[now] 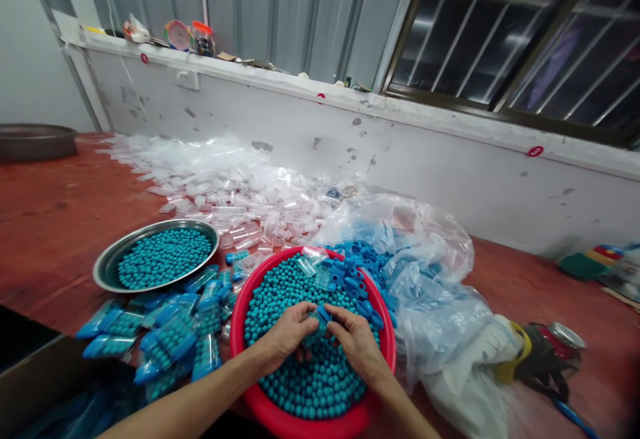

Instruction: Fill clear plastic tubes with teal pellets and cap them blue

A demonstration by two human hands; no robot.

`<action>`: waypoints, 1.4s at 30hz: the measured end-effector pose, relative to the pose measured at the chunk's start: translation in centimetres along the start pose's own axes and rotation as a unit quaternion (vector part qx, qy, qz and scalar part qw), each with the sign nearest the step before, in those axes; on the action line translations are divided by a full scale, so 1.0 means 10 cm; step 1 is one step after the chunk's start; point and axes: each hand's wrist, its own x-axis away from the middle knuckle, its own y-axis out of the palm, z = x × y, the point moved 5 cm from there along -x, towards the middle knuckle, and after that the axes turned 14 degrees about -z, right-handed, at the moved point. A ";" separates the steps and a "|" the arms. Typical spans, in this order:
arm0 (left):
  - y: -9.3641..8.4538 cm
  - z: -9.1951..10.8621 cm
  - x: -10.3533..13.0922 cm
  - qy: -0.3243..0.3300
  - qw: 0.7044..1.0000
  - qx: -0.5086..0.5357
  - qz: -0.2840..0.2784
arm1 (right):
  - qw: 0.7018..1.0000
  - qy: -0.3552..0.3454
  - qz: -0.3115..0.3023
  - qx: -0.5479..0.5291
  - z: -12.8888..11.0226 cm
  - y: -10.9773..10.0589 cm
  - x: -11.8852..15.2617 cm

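My left hand (291,334) and my right hand (354,339) meet over a red basin (239,322) full of round turquoise beads (320,386). The left fingers are closed around a small clear plastic container, largely hidden by them. A blue cap (323,314) sits at the container's upper end, and the right thumb and fingers pinch it. Whether the cap is fully seated I cannot tell. Several loose blue caps (350,278) and a few clear empty containers (313,262) lie on the beads at the basin's far side.
A metal bowl of beads (165,256) stands at left, behind a pile of filled, blue-capped containers (173,339). Clear containers (235,192) spread toward the wall. A plastic bag (435,292) with blue caps lies right of the basin, near a respirator mask (545,359). An open box (45,379) is lower left.
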 end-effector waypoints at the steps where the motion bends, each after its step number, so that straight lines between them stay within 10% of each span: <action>1: 0.00 0.00 0.00 0.012 1.000 0.005 0.005 | 1.000 -0.002 0.005 -0.015 0.00 0.00 0.00; 16: 0.09 0.03 0.04 0.021 0.997 -0.012 0.067 | 0.994 -0.100 0.033 0.042 -0.34 0.02 0.10; 25: 0.03 0.01 0.01 0.015 0.994 -0.084 0.072 | 0.995 -0.049 -0.010 -0.085 -0.13 0.02 0.05; 32: -0.03 -0.03 -0.05 0.016 0.989 -0.103 0.104 | 0.987 -0.112 -0.034 0.111 -0.25 -0.02 0.10; 42: 0.16 0.18 0.04 0.011 0.999 -0.040 0.017 | 0.966 -0.009 -0.054 -0.253 -0.08 -0.21 0.08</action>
